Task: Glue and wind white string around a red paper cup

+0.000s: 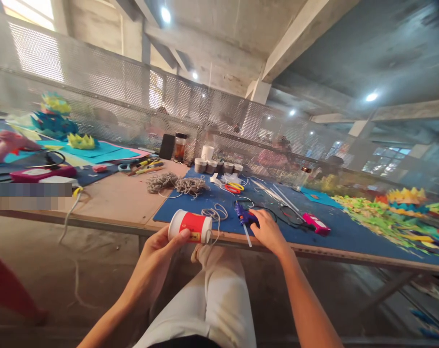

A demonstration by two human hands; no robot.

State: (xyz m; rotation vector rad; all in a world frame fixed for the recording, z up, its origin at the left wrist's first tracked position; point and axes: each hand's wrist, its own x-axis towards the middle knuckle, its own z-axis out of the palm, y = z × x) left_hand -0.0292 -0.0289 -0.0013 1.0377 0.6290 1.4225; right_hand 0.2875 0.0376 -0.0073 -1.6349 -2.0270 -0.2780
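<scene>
A white paper cup with a red band (pixel 196 223) lies tilted sideways in my left hand (pixel 157 253), its fingers wrapped round the wide end. Thin grey cord (pixel 217 212) hangs by the cup's narrow end and loops on the blue mat (pixel 183 205). My right hand (pixel 266 229) is closed round the handle of a blue glue gun (pixel 243 212) at the table's front edge. A clear glue stick (pixel 247 236) pokes out of the gun toward me.
Behind are bundles of grey cord (pixel 176 183), scissors with orange and yellow handles (pixel 234 187), several cups (pixel 212 166) and a jar (pixel 179 147). A pink box (pixel 316 224) and green paper pieces (pixel 372 217) lie right. Paper crafts (pixel 54 121) stand left.
</scene>
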